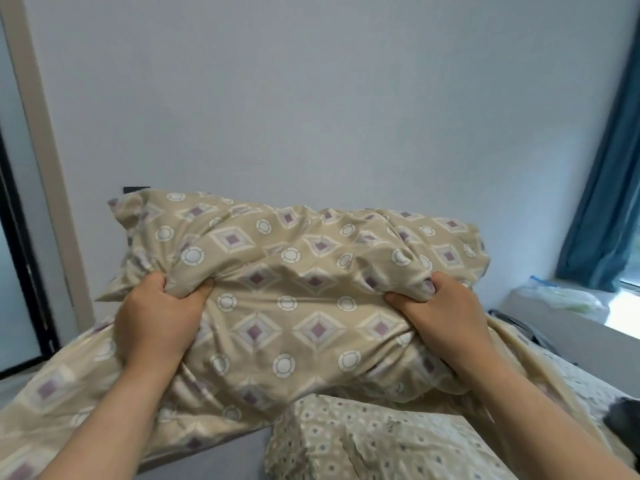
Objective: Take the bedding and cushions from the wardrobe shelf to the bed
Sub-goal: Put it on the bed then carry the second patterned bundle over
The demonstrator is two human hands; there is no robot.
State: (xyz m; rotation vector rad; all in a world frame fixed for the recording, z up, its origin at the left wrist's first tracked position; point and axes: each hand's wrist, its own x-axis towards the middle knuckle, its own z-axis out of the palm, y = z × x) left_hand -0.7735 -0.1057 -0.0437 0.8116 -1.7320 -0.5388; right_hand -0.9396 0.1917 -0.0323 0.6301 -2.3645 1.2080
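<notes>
Head view: I had both hands clamped on the beige diamond-print bedding (294,289), left hand (157,323) and right hand (441,317) each with fingers (157,282) curled tight and pinching a fold of the cloth near its upper edge. I held the bundle raised before the pale wall (311,98), its loose end trailing down at lower left, above the bed (381,441) with its small-dotted sheet. Blue curtain (609,188) hung at the right.
</notes>
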